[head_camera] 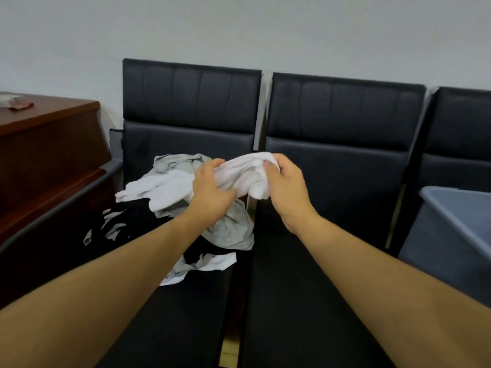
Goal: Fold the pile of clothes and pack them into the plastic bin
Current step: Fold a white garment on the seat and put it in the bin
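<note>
Clothes (186, 208) are heaped in a loose pile on the left black seat (186, 301). One white garment (247, 173) is lifted above the pile and is held by both hands. It is gripped by the left hand (212, 189) with curled fingers, and its bunched upper edge is pinched by the right hand (287, 187). A grey plastic bin (451, 229) is seen at the far right, well apart.

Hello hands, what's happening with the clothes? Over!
Left hand and right hand both gripping white garment, lifted above pile of clothes. Plastic bin waiting at right. Nothing blocking.
</note>
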Available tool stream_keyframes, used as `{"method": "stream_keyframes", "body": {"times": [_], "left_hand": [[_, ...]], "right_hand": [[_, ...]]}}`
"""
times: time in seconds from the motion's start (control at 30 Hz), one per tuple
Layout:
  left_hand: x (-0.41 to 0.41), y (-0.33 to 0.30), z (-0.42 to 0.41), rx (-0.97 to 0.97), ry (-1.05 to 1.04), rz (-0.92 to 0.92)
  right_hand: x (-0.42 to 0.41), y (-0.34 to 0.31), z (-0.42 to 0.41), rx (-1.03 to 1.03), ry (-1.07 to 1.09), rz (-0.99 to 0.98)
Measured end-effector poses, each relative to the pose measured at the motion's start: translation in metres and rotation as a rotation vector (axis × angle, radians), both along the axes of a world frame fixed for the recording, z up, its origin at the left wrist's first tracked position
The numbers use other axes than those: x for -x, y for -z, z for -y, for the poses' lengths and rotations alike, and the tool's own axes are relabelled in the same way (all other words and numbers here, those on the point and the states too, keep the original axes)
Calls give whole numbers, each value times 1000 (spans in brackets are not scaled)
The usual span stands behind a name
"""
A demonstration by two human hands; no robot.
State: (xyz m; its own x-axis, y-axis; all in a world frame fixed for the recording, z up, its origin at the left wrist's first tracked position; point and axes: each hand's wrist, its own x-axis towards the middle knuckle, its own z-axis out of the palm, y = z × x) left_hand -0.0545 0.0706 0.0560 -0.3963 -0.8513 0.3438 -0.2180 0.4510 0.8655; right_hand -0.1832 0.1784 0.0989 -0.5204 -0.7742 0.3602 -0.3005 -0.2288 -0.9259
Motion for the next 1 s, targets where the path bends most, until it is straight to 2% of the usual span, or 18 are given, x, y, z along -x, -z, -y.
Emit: {"method": "stream_keyframes", "body": {"times": [0.1,0.17,0.3,0.47,0.57,0.7,0.77,0.87,0.93,1.0], "left_hand": [[14,-1,-18,-5,-47,155],[25,-6,-34,-5,-104,126],[44,-29,-57,79,-51,28],[60,-58,-69,215,-29,106],[66,-70,-82,215,-12,106],[70,-80,-98,134,-73,219],[74,-83,-102,1,-97,182],[78,-86,-115,-365,-118,65],[79,-81,-126,-673,-21,-41],[81,-69,-140,-881,169,-72]], "right_hand": [[1,-46,-28,118,-18,112],[7,-74,-46,186,11,133],[30,-116,-85,240,174,70],[65,-137,-133,237,338,96],[77,-141,-157,251,372,171],[86,-151,-175,266,376,182],[90,-157,-181,265,374,189],[92,-164,-189,283,326,229],[89,-165,-190,318,267,276],[84,-165,-188,333,206,329]]}}
